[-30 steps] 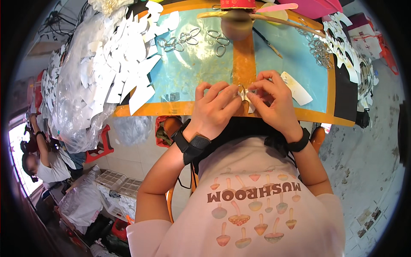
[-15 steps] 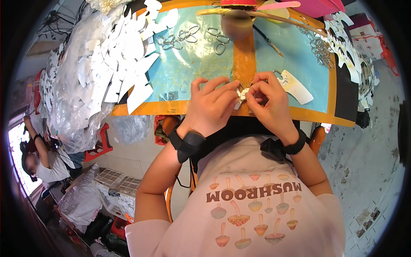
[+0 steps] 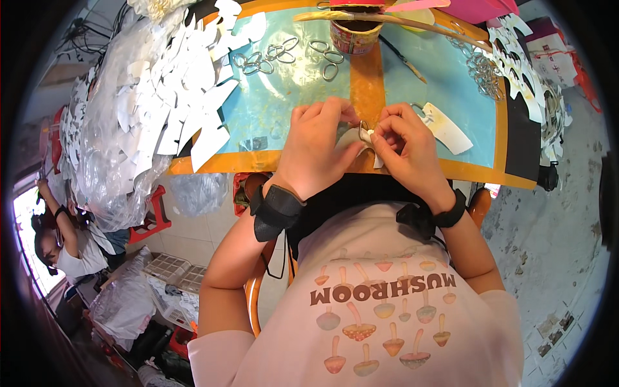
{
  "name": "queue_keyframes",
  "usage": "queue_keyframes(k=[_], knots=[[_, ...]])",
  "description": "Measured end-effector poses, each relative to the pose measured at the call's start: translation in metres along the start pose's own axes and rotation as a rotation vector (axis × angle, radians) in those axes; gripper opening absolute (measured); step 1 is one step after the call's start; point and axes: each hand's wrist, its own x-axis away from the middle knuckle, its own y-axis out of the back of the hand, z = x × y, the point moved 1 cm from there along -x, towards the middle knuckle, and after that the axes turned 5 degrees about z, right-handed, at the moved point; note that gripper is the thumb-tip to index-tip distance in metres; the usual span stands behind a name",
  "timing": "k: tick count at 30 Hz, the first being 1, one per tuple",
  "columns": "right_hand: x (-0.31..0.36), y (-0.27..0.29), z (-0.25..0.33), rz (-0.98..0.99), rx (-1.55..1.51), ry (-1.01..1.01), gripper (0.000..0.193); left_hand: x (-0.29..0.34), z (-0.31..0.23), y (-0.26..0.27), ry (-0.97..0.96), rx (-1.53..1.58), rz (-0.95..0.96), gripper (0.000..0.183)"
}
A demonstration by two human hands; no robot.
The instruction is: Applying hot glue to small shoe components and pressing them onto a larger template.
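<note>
At the table's near edge, my right hand (image 3: 407, 140) pinches a small white strip (image 3: 366, 135) between thumb and fingertips. A metal ring (image 3: 363, 125) is at the strip's upper end, between my two hands. My left hand (image 3: 317, 147) is on the other side, its thumb and forefinger spread apart, with the fingertips close beside the ring; whether they touch it is hard to make out. Just beyond my right hand, a curved white piece (image 3: 446, 131) lies flat, with another metal ring (image 3: 418, 108) at its end.
White cut pieces (image 3: 174, 97) are heaped at the left over clear plastic. Loose metal rings (image 3: 265, 57) lie on the blue mat, more (image 3: 485, 76) at the right. A tin (image 3: 354, 39) with a stick (image 3: 412, 31) across it and a brush (image 3: 403, 59) are at the back. Another person (image 3: 74, 248) is far left.
My left thumb and forefinger have parted, and the hand has tilted upward. The metal ring on the strip now shows between my hands. My right hand still pinches.
</note>
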Motion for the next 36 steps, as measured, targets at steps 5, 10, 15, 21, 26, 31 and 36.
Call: queue_keyframes(k=[5, 10, 15, 21, 26, 31, 36], knots=[[0.0, 0.001, 0.004, 0.024, 0.065, 0.009, 0.009, -0.003, -0.005, -0.006, -0.003, -0.06, 0.007, 0.053], [0.002, 0.0, 0.004, 0.026, 0.036, 0.012, 0.01, 0.0, 0.003, -0.012, -0.012, 0.077, -0.055, 0.052], [0.001, 0.0, 0.003, -0.003, 0.077, 0.029, 0.01, 0.001, 0.001, -0.007, -0.037, -0.012, -0.015, 0.037], [-0.002, -0.005, 0.007, -0.038, 0.134, 0.027, 0.012, 0.009, 0.001, -0.013, -0.09, -0.143, -0.102, 0.02], [-0.003, -0.007, 0.005, -0.064, 0.266, 0.031, 0.017, 0.01, 0.0, -0.015, -0.106, -0.204, -0.132, 0.019], [0.001, -0.013, 0.006, -0.144, 0.188, 0.146, 0.025, 0.011, -0.004, -0.014, -0.112, -0.209, -0.192, 0.021], [0.01, -0.012, -0.002, -0.123, 0.346, 0.325, 0.031, 0.014, 0.002, -0.02, -0.232, -0.257, -0.208, 0.021]])
